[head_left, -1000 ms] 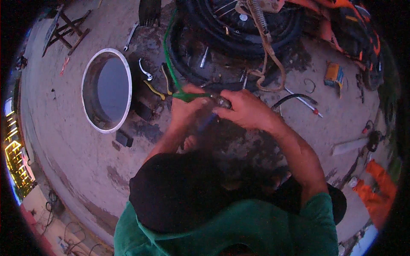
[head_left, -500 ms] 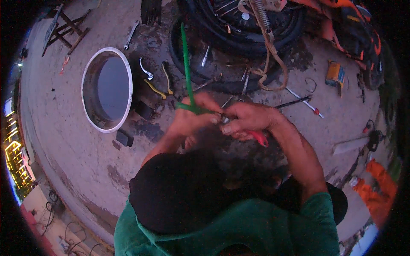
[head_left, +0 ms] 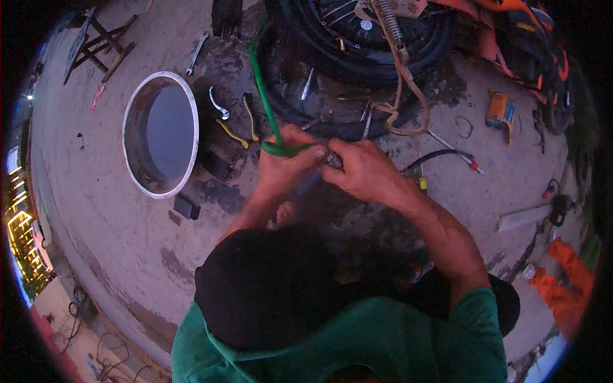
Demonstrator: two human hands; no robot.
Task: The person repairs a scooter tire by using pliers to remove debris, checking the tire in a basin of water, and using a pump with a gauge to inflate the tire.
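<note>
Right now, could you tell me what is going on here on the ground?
A person crouches on the concrete. The left hand grips a green strap looped at the fingers, and the right hand pinches a small part against it. A black tyre lies just beyond, a white-rimmed basin to the left.

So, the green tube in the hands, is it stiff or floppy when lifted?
Probably floppy: the green tube bends and loops at the left hand. Likely light, since it hangs in a curve from the fingers. Its smooth skin may slip.

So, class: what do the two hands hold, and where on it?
Left hand grips the green tube at its looped lower end; right hand pinches a small dark part there.
</note>
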